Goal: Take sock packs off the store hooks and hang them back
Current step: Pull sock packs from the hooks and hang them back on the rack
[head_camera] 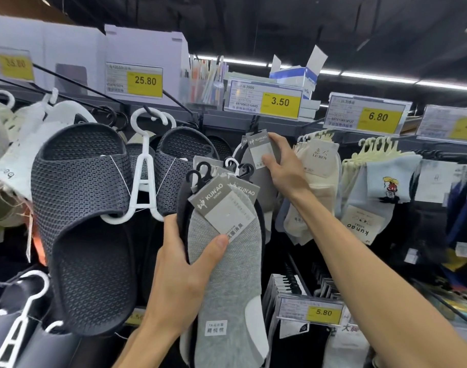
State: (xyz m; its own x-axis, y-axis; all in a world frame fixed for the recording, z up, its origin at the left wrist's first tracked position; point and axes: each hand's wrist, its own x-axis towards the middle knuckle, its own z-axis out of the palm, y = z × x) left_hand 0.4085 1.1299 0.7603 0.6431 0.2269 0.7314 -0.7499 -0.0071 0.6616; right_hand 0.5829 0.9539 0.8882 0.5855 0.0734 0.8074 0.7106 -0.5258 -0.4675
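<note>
The fingers [278,139] of the right hand [286,168] are curled round the right edge of a hanging sock pack [257,148], and the thumb presses on the front of its paper card, so the pack is pinched between thumb and fingers. This grey pack hangs straight below the 3.50 price tag [279,102]. Its black hanger is up at the hook [254,122] just beneath the tag's left end; whether it is seated on the hook cannot be told.

Lower and to the left of that tag, the left hand [179,277] grips a bundle of sock packs [229,266]. The thumb lies across the front of the light grey sock and the other fingers wrap behind it, out of sight. The bundle stands upright, off any hook. Black hangers and a white one fan out at its top, and the KUN'AO cards face the camera.

Below and right of the 3.50 price tag, cream socks [320,160] hang just beside the right hand. Further right hang light blue socks [389,181] with a cartoon figure. Left of the tag and lower, dark slippers [86,208] hang on white hangers. Well below the tag sits a 5.80 price tag [324,312]
</note>
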